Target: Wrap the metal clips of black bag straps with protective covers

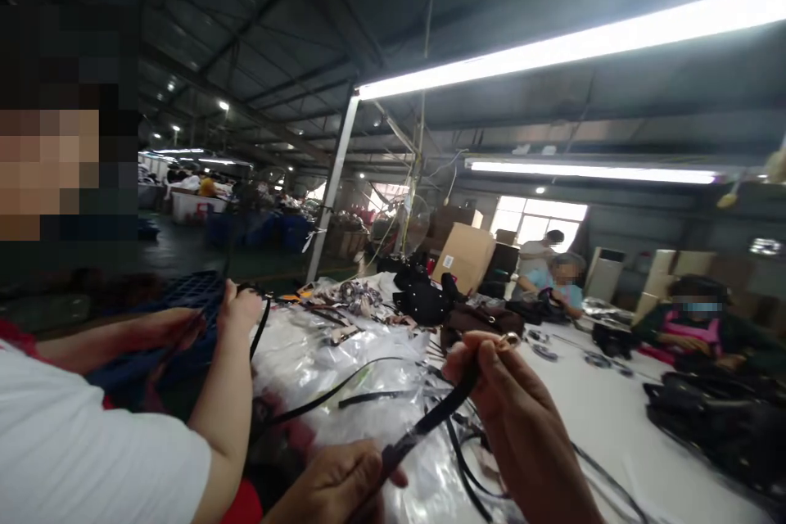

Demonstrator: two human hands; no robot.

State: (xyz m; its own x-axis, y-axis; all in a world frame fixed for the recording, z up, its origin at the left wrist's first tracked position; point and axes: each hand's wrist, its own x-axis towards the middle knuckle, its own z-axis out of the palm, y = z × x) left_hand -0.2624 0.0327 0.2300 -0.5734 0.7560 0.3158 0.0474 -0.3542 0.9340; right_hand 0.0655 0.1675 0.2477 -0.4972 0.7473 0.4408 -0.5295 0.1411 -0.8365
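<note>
A black strap (pixel 439 413) runs slantwise between my two hands, above the table. My left hand (pixel 335 479) is closed round its lower stretch, thumb on top. Higher up, my right hand (pixel 500 393) pinches the strap's other end, where a gold-coloured metal clasp (pixel 508 341) shows past the fingertips. Below them lie clear plastic bags (pixel 374 348) and more black straps (pixel 374 399), some looping toward the table's near side. A brown bag (pixel 470 326) sits just beyond my right hand.
At my left, a person in a white sleeve (pixel 116 442) reaches across, close to my left arm. Black bags (pixel 718 426) lie on the white table (pixel 589 401) at right. Co-workers (pixel 693 336) sit across it. A cardboard box (pixel 465 256) stands behind; a lamp (pixel 571 41) hangs overhead.
</note>
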